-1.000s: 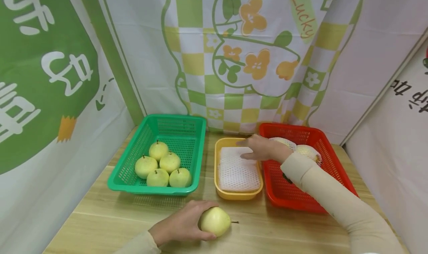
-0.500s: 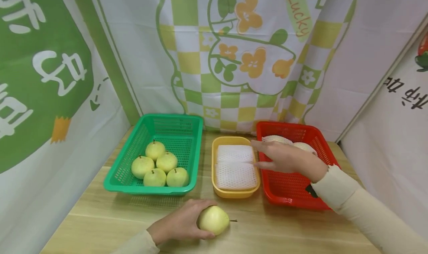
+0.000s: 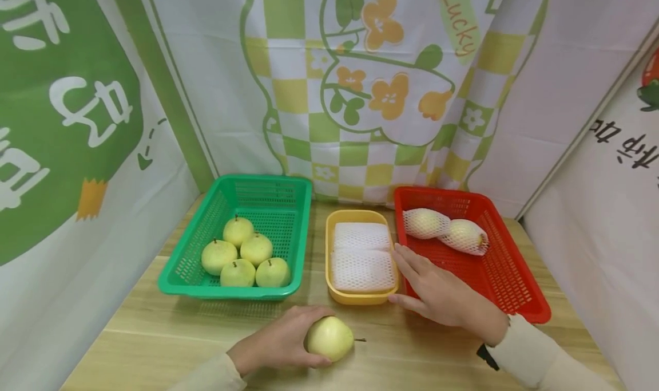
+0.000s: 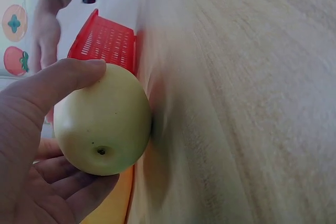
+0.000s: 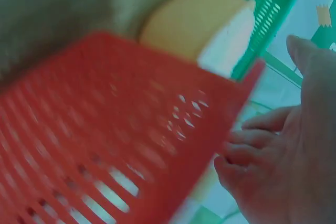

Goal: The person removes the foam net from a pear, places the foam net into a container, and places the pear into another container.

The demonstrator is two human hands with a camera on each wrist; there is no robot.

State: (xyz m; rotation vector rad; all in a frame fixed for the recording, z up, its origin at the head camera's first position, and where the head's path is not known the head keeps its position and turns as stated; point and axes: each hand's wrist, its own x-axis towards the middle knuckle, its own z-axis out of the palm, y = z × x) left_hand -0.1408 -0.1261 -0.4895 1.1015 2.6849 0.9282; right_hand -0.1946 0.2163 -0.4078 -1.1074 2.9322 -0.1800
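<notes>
My left hand (image 3: pixel 280 340) grips a yellow-green pear (image 3: pixel 330 339) lying on its side on the table, its stem toward the right. In the left wrist view the thumb and fingers curl round the pear (image 4: pixel 102 121), the hollow of its base toward the camera. Holding nothing, my right hand (image 3: pixel 445 295) is over the front left part of the red basket (image 3: pixel 515 276), fingers fairly straight. Its fingertips come near the right rim of the yellow tub (image 3: pixel 360 298), where white foam net sleeves (image 3: pixel 362 262) lie in two stacks.
At the left stands a green basket (image 3: pixel 170 285) with several bare pears (image 3: pixel 242 253) inside. Two pears in foam nets (image 3: pixel 443 230) lie at the back of the red basket. A checked curtain (image 3: pixel 355 162) hangs behind the baskets, and printed fabric walls (image 3: pixel 103 208) close the sides.
The right hand has moved from above the yellow tub rightward and then down toward the front of the red basket, uncovering the netted pears. The left hand stays on its pear.
</notes>
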